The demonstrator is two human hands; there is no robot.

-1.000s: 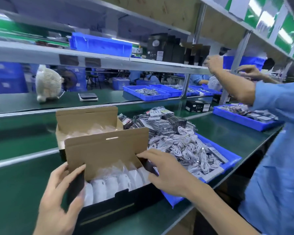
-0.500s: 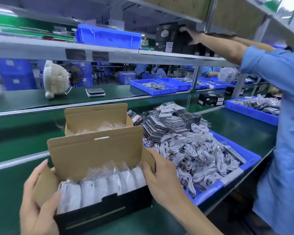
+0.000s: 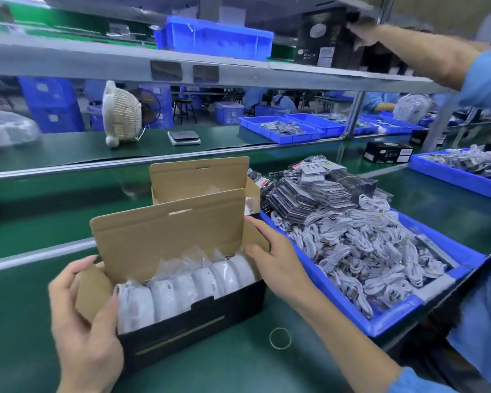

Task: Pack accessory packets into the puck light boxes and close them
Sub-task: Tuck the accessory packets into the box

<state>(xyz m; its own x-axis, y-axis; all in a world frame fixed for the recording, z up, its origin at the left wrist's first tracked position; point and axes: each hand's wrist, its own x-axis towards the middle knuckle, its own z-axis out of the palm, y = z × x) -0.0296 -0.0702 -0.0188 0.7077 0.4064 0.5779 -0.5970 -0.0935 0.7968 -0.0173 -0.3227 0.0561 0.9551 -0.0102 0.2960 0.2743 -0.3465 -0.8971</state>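
Grip, left hand [image 3: 85, 316]: fingers curled round the left end flap [image 3: 92, 290] of the near box [image 3: 187, 316], thumb pressing it from inside. Right hand [image 3: 272, 256]: fingers fairly straight, laid against the right end flap [image 3: 255, 239], holding nothing. Likely purpose: both end flaps spread outward so the mouth is clear for a packet. Lid [image 3: 167, 234] stands upright behind a row of bagged white pucks [image 3: 187, 282]. No packet seen inside yet; the box sits on the counter [image 3: 238, 367] just left of the blue bin [image 3: 380, 324] heaped with cable packets [image 3: 352, 251]. Second open box [image 3: 199, 177] stands right behind. Green mat surface; a rubber band [image 3: 280, 338] lies near the box. Shelf [image 3: 68, 59] overhead; another worker's arm [image 3: 425, 56] reaches to it.
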